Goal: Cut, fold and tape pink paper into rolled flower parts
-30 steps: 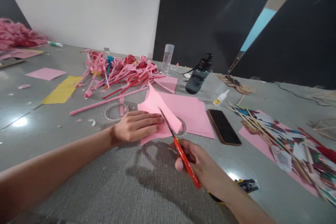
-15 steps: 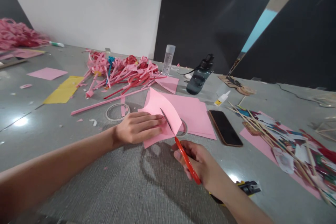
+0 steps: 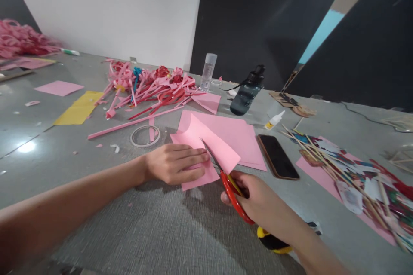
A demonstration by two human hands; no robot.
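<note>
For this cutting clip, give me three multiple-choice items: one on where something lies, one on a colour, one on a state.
1. Where does the phone lie?
A. right of the stack of pink sheets
B. on the yellow sheet
C. under the water bottle

2. What colour are the handles of the scissors?
A. blue
B. red
C. black

3. How does the left hand stand?
A. lifted off the table
B. gripping the tape ring
C. pressed flat on the pink sheet

Key: 1 A, the dark phone lies on the grey table just right of the stack. 2 B, the red loops show in the right hand. 3 C, its fingers lie spread on the sheet being cut, beside the blades.
</note>
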